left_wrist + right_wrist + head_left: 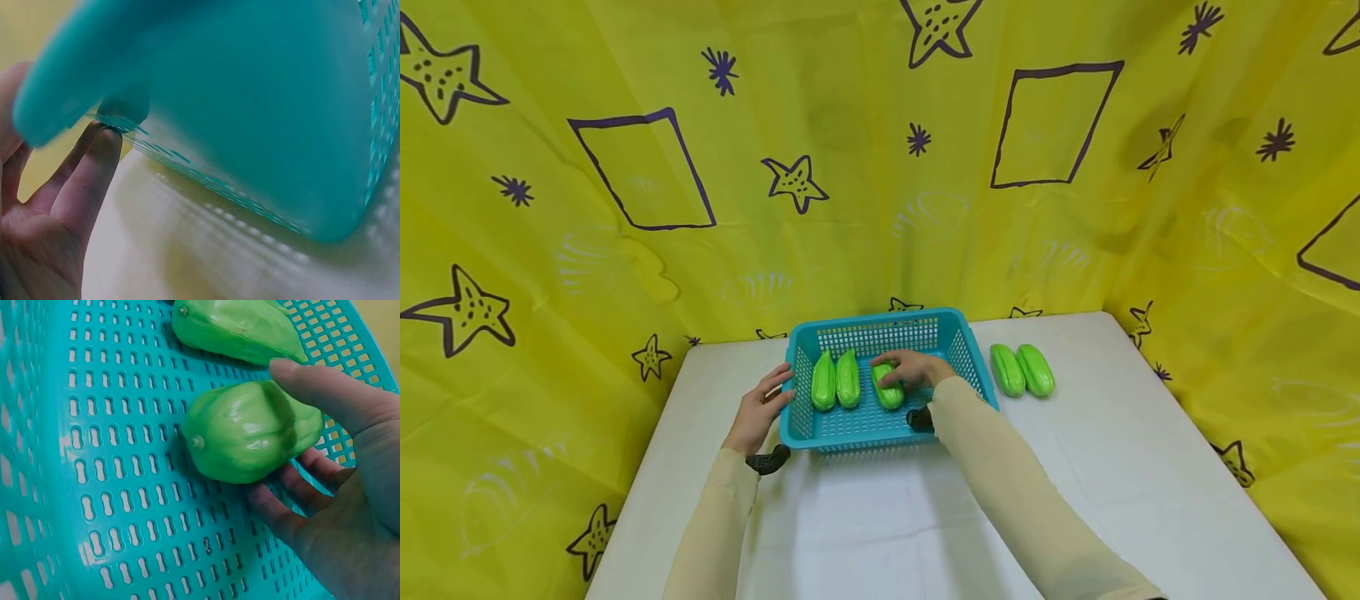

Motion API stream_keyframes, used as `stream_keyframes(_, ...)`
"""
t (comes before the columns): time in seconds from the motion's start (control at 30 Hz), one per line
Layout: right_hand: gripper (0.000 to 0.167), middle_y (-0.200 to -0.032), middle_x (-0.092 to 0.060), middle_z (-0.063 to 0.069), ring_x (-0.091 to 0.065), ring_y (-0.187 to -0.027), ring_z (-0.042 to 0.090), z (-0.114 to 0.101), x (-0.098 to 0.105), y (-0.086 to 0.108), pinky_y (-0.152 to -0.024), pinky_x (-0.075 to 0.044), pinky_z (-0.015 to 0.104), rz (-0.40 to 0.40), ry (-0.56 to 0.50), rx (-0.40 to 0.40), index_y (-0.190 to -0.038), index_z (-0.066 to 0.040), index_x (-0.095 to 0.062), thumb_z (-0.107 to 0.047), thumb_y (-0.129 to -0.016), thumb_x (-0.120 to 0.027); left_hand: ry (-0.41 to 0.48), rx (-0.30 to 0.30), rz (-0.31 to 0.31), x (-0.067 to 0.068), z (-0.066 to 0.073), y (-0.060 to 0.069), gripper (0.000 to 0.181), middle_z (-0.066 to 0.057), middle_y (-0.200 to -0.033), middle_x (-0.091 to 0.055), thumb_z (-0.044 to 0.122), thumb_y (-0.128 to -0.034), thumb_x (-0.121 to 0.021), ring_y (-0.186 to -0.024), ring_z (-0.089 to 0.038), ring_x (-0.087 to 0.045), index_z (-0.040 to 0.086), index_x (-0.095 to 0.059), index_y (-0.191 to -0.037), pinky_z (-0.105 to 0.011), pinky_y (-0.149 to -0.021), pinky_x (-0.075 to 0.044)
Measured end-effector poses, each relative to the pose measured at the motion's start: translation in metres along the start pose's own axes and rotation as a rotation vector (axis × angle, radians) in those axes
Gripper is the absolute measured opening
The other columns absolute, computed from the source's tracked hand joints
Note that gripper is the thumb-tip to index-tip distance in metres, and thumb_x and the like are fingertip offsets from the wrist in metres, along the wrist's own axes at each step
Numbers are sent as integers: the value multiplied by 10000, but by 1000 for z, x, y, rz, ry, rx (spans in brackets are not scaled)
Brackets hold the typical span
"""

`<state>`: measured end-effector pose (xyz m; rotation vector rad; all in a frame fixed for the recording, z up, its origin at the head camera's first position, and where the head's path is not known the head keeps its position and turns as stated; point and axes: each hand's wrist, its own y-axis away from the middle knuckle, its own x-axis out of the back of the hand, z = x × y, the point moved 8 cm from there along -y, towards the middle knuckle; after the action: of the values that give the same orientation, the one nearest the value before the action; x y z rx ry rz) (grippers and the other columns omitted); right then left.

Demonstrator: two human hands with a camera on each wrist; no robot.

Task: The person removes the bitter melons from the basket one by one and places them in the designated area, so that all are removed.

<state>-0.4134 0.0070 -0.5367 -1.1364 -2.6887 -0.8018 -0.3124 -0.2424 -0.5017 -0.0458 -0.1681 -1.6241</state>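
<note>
A teal plastic basket point(868, 437) with slotted walls stands on the table. My left hand point(760, 412) holds its left rim, with the digits on both sides of the rim in the left wrist view. Inside the basket my right hand point(916, 369) grips a green ribbed gourd point(231, 434), thumb over it and fingers underneath; it rests on or close to the basket floor. Left of it, two similar green gourds point(823, 382) point(847, 379) lie side by side. The right wrist view shows one neighbouring gourd point(240, 328) behind the held one.
Two more green gourds point(1007, 371) point(1036, 371) lie side by side on the white table point(1120, 467), right of the basket. A yellow curtain point(850, 242) with star drawings encloses the table at the back and sides. The basket's back wall stands near it.
</note>
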Motion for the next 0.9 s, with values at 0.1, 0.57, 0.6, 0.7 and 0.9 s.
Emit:
stream_keyframes(0.1, 591, -1460, -385, 190, -483, -1235, 313, 1, 1, 1, -970, -488, 447, 11, 11, -7, -1462, -111, -463, -77, -913, -680, -2, -2, 0, 0, 0, 0, 487, -20, -1589, -278, 103, -995, -566, -1442, -383, -240, -6, -435, -1451, -486, -1109, -333)
stream_keyframes(0.57, 519, -1515, -330, 172, -523, -1161, 295, -4, 14, 5, -852, -521, 392, 58, 110, 24, -1425, -146, -524, -92, -925, -649, 17, -47, -19, 0, 0, 1, 487, -34, -1590, -275, 95, -992, -570, -1442, -395, -226, -25, -433, -1444, -494, -1124, -317)
stream_keyframes(0.6, 514, -1502, -344, 179, -540, -1121, 284, -5, 16, 5, -830, -527, 383, 61, 95, 26, -1423, -137, -525, -106, -927, -652, 19, -49, -19, 0, 0, 1, 489, -36, -1589, -276, 98, -992, -572, -1443, -395, -226, -26, -434, -1444, -496, -1123, -317)
stream_keyframes(0.7, 519, -1502, -356, 176, -542, -1101, 246, -9, 20, 6, -820, -520, 356, 67, 101, 48, -1427, -116, -515, -166, -933, -667, 17, -50, -19, -1, 1, 2, 490, -37, -1592, -270, 100, -995, -567, -1444, -398, -220, -29, -428, -1447, -499, -1123, -315)
stream_keyframes(0.9, 491, -1448, -394, 227, -598, -983, 265, -22, 32, 12, -752, -545, 354, 92, 102, 98, -1392, -108, -547, -186, -927, -686, 12, -50, -24, -1, 3, 2, 487, -42, -1592, -270, 95, -997, -562, -1446, -385, -223, -31, -426, -1448, -488, -1125, -315)
